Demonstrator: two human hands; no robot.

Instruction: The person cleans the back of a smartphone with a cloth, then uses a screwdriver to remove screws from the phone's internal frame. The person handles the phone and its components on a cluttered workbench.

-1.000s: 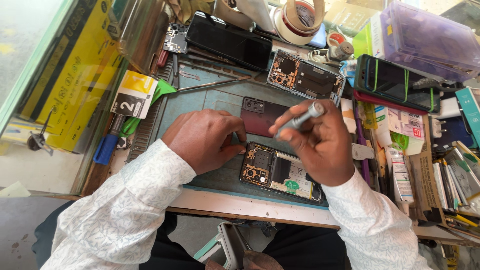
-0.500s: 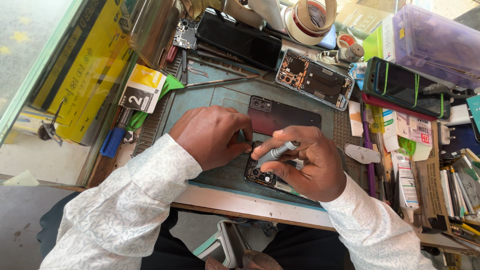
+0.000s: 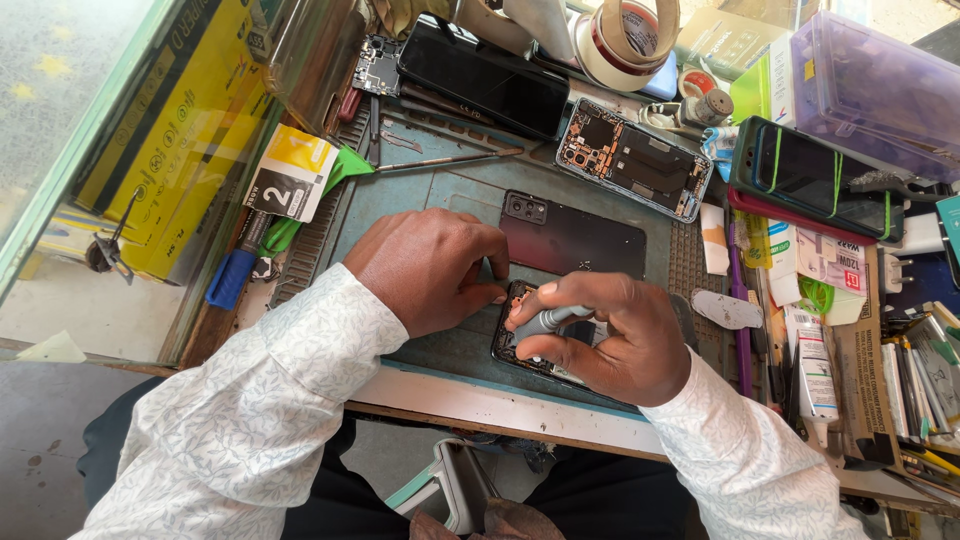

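An opened phone lies on the teal work mat near the bench's front edge, mostly hidden under my hands. My right hand grips a grey screwdriver with its tip down on the phone's upper left corner. My left hand rests on the mat beside the phone, its fingertips pressing on the phone's top edge. A dark back cover with a camera cutout lies just behind the hands.
A second opened phone and a black phone lie at the back of the mat. Tape rolls, a purple plastic box, cased phones, tubes and packets crowd the right. Yellow boxes stand left.
My right hand came down from above the mat with the screwdriver and set its tip on the opened phone. The left hand stayed on the phone's top edge.
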